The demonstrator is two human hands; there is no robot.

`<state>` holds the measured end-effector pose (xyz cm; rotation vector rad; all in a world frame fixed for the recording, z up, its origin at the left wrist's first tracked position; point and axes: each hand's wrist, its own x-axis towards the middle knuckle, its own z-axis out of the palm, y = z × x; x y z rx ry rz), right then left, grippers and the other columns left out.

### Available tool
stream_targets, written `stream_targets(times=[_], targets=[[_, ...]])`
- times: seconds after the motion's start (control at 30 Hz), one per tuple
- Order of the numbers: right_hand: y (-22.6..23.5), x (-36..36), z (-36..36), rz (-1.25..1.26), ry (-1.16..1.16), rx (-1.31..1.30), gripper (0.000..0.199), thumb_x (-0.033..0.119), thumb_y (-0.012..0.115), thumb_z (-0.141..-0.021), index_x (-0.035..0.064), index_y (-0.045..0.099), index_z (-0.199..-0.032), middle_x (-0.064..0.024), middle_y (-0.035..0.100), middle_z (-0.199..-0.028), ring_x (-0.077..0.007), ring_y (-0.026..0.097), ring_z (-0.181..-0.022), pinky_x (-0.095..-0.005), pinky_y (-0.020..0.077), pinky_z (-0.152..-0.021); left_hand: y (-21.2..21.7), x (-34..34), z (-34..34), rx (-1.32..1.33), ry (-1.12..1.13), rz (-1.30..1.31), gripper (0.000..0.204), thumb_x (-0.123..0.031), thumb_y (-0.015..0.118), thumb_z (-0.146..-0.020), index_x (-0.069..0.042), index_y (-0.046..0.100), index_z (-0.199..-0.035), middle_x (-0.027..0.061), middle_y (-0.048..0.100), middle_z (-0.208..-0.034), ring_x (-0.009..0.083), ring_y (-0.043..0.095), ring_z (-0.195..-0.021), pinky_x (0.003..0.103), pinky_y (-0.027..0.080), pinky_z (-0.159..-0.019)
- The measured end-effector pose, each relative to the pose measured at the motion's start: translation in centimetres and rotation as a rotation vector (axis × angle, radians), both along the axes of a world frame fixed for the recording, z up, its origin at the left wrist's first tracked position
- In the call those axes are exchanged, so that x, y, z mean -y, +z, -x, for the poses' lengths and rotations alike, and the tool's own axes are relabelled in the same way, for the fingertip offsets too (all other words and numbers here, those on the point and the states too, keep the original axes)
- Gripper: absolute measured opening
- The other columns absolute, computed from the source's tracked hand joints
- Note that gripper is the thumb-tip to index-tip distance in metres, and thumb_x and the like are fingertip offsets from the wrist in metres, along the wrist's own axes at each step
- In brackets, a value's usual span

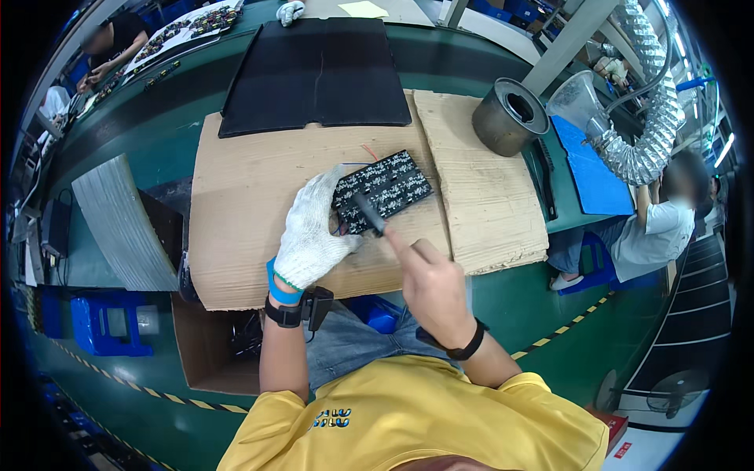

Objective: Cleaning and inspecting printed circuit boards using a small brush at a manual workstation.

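Bare right hand [432, 286] was clenched around a dark tool [367, 213]; the gloved left hand [314, 231] steadied the circuit board [383, 191], soldering judged underway, precise tip placement required.

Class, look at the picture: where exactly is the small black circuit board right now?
The black circuit board lies mid-frame on the cardboard sheet, under the gloved left hand, just below the black mat.

Left hand [312, 234] wears a white knitted work glove with a blue cuff; a black wrist strap carrying a small black device sits below it. Right hand [430, 286] is ungloved, with a black wristband. Clothing: yellow short-sleeved shirt, blue jeans.
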<state>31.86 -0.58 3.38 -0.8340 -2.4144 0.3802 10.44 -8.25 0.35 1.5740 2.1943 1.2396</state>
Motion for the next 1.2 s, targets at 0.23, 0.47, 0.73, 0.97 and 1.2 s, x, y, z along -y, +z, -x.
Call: stream_targets(times=[0.23,0.47,0.73,0.97,1.2], targets=[[-1.5,-4.3,-0.7,-0.015,0.012,0.033,0.049,-0.006,0.062,-0.088,0.0107,0.073,-0.132,-0.0147,0.061,-0.08,-0.0382,0.064,-0.067,-0.0466,0.0524,-0.061,0.1,0.2,0.0,-0.029,-0.001,-0.008,0.103,-0.015,0.094,-0.065,-0.005,0.048,-0.156,0.0248,0.055,-0.151,0.041,0.053,-0.141,0.047,0.051,-0.113],[-0.6,0.0,0.3,0.008,0.137,0.034,0.05,-0.007,0.061,-0.086,0.0102,0.074,-0.131,-0.0156,0.062,-0.08,-0.0393,0.064,-0.068,-0.0478,0.0524,-0.061,-0.2,0.2,-0.2,-0.025,-0.011,-0.033,0.098,-0.017,0.09,-0.067,-0.003,0.049,-0.154,0.0238,0.058,-0.148,0.0433,0.053,-0.139,0.05,0.044,-0.119],[-1.5,-6.8,-1.6,-0.038,-0.121,-0.003,0.042,-0.006,0.061,-0.089,0.0085,0.074,-0.127,-0.0175,0.064,-0.082,-0.0398,0.066,-0.073,-0.0487,0.0537,-0.067,0.4,0.3,-0.4,0.016,-0.011,-0.031,0.1,-0.01,0.09,-0.065,-0.004,0.049,-0.155,0.0228,0.057,-0.15,0.0404,0.053,-0.142,0.048,0.046,-0.118],[-0.7,-13.4,-5.4,-0.099,-0.22,-0.164,0.026,0.0,0.065,-0.096,0.0078,0.074,-0.119,-0.0192,0.067,-0.085,-0.0394,0.065,-0.073,-0.0448,0.0549,-0.07,0.6,0.2,-0.2,0.198,-0.019,-0.076,0.106,0.007,0.086,-0.065,-0.005,0.042,-0.16,0.0179,0.053,-0.154,0.0315,0.056,-0.139,0.045,0.054,-0.113],[-2.0,-17.4,-9.0,0.059,-0.067,-0.038,0.025,0.008,0.073,-0.094,0.0074,0.074,-0.118,-0.0192,0.069,-0.1,-0.0351,0.067,-0.086,-0.0381,0.0559,-0.081,1.2,0.1,-1.8,0.818,-0.162,-0.355,0.111,0.018,0.081,-0.068,-0.002,0.029,-0.165,0.0158,0.046,-0.159,0.0278,0.051,-0.144,0.043,0.047,-0.12]])
